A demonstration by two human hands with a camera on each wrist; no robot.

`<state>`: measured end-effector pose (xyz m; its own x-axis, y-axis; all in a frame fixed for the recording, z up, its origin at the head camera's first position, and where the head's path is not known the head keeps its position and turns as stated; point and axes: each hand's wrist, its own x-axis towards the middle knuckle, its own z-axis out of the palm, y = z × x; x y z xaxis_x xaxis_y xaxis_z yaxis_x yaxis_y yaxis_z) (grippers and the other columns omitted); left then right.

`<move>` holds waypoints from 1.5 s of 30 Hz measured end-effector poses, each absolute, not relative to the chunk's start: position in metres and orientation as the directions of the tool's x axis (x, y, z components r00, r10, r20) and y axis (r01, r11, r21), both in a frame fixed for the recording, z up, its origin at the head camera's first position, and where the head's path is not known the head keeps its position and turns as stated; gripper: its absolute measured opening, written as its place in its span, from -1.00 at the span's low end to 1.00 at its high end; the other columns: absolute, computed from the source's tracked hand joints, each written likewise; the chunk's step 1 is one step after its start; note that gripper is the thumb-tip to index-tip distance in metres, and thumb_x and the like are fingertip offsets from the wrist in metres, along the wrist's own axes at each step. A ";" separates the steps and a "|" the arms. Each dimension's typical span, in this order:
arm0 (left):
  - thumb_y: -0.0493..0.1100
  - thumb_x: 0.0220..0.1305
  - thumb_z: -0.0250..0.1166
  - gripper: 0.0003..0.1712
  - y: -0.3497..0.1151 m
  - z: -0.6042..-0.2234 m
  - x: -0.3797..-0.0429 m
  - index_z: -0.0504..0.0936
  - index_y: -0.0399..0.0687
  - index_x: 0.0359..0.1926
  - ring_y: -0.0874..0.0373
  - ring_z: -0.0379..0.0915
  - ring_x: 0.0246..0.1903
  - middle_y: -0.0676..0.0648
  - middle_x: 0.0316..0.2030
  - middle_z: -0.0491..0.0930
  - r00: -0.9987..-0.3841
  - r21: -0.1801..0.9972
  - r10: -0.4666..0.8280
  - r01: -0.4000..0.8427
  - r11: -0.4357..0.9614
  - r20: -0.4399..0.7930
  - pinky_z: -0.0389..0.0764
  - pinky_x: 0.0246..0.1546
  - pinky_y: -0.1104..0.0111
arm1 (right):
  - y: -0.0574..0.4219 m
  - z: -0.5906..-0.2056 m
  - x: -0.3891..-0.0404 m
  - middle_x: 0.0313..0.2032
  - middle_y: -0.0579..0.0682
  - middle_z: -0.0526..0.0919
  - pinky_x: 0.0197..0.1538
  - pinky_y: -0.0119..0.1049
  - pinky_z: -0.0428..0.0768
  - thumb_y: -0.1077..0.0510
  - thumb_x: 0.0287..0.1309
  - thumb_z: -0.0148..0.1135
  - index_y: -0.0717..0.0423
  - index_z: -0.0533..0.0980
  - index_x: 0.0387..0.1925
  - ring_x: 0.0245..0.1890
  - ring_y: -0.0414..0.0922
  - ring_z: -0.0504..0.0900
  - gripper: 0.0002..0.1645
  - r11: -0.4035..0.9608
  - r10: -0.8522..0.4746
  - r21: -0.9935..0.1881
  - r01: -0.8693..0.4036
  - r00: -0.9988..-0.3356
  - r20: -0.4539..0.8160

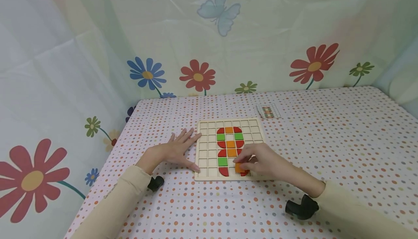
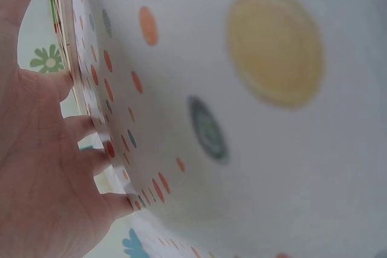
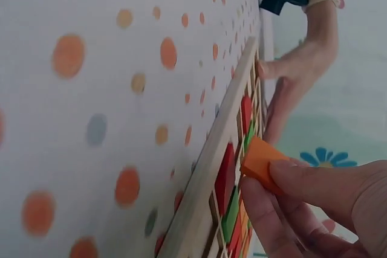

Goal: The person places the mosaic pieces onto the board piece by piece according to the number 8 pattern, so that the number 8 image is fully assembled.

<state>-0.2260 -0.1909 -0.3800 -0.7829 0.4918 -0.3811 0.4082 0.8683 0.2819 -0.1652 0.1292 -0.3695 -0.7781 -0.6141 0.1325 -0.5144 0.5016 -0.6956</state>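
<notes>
A wooden grid board [image 1: 203, 154] lies on the table, with red rounded tiles [image 1: 223, 171], green square tiles [image 1: 222, 161] and orange square tiles [image 1: 231, 152] set in its middle columns. Between thumb and fingers, my right hand [image 1: 265, 160] pinches another orange square tile [image 3: 261, 160], tilted over the lower part of the board. The hand covers some cells and tiles on the board's right side. My left hand [image 1: 180, 151] has its fingers spread, with the thumb at the board's lower left edge and fingertips along its left side.
A small pattern card [image 1: 268, 112] lies behind the board, to the right, showing a similar coloured figure on a grid. A dotted cloth [image 1: 326, 134] covers the table. Flower-printed curtains [image 1: 261, 39] hang at the back and left. Black wrist mounts [image 1: 302, 207] sit at the sleeves.
</notes>
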 end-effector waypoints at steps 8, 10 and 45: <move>0.49 0.12 0.45 0.43 -0.190 -0.379 -0.226 -0.26 0.22 0.72 -0.11 -0.63 0.64 -0.10 0.68 -0.46 -0.779 0.288 0.501 0.416 0.862 -0.376 -0.42 0.56 -0.21 | 0.115 -0.373 -0.164 -0.29 -0.19 0.70 -0.24 -0.42 0.64 0.38 0.17 0.50 0.13 0.82 -0.20 -0.30 -0.29 0.53 -0.82 0.512 -0.632 -0.671 -0.537 -0.764 0.130; 0.49 0.12 0.45 0.43 -0.190 -0.379 -0.226 -0.26 0.22 0.72 -0.11 -0.63 0.64 -0.10 0.68 -0.46 -0.779 0.283 0.500 0.417 0.863 -0.377 -0.41 0.57 -0.21 | 0.114 -0.372 -0.163 -0.32 -0.21 0.68 -0.26 -0.43 0.61 0.38 0.16 0.50 0.12 0.82 -0.21 -0.32 -0.29 0.52 -0.82 0.527 -0.633 -0.660 -0.536 -0.765 0.115; 0.48 0.13 0.44 0.43 -0.190 -0.380 -0.226 -0.25 0.20 0.72 -0.12 -0.63 0.64 -0.11 0.68 -0.48 -0.779 0.273 0.493 0.414 0.868 -0.387 -0.38 0.57 -0.20 | 0.097 -0.371 -0.149 -0.36 -0.10 0.62 -0.32 -0.51 0.61 0.48 0.04 0.54 0.28 0.81 -0.25 -0.36 -0.25 0.56 -0.80 0.618 -0.668 -0.391 -0.682 -0.718 0.196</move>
